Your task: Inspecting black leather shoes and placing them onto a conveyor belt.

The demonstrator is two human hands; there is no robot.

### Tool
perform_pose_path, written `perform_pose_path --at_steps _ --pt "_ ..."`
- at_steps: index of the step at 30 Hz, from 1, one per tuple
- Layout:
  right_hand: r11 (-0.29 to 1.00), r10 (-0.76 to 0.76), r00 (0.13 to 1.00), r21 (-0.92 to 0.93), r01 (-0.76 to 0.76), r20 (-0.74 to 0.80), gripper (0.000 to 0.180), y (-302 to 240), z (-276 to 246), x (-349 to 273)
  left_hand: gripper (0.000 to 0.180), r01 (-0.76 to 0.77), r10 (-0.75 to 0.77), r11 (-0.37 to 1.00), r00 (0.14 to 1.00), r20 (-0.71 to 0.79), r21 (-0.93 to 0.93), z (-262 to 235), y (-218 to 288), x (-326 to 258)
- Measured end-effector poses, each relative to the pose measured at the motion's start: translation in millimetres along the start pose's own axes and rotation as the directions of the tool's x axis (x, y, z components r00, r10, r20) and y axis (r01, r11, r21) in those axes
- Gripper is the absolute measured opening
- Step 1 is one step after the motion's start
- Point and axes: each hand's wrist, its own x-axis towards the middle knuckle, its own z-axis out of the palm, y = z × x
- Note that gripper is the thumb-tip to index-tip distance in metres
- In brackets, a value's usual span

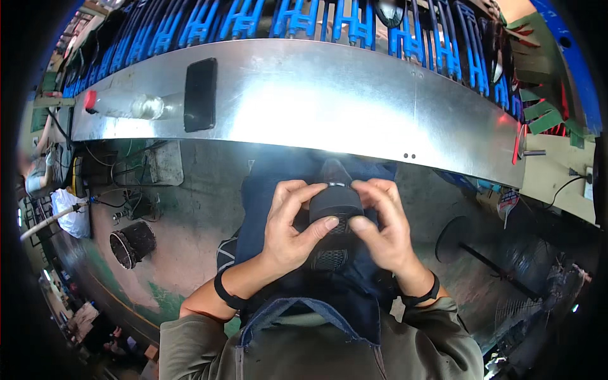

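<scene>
Over my lap, both hands grip a black shoe-like piece (335,201) with a smooth rounded band and a mesh-patterned part (329,259) below it. I cannot make out its exact kind. My left hand (294,221) holds its left side, thumb on the near face and fingers at the far edge. On the other side, my right hand (383,225) mirrors this grip, its thumb also on the near face. A grey tapered tip (334,171) shows just beyond the fingers.
Ahead runs a metal bench (304,95) bearing a dark phone (200,94) and a clear bottle with a red cap (120,104). Blue racks (297,22) line its far side. On the floor are a black bucket (133,244) and, at right, a round-based stand (453,239).
</scene>
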Motion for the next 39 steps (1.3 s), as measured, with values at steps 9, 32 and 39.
perform_pose_path --at_steps 9,32,39 --pt "0.99 0.109 0.993 0.086 -0.113 0.047 0.043 17 -7 25 0.042 0.135 -0.127 0.99 0.971 0.205 -0.03 0 -3 33" --pt "0.884 -0.349 0.899 0.41 0.223 0.263 0.051 -14 -7 -35 0.09 -0.169 0.203 0.979 0.831 0.518 -0.111 -9 49 0" --pt "0.914 -0.272 0.961 0.326 0.243 0.047 0.042 -9 8 -68 0.056 -0.331 0.335 0.94 0.858 0.39 -0.079 18 44 -28"
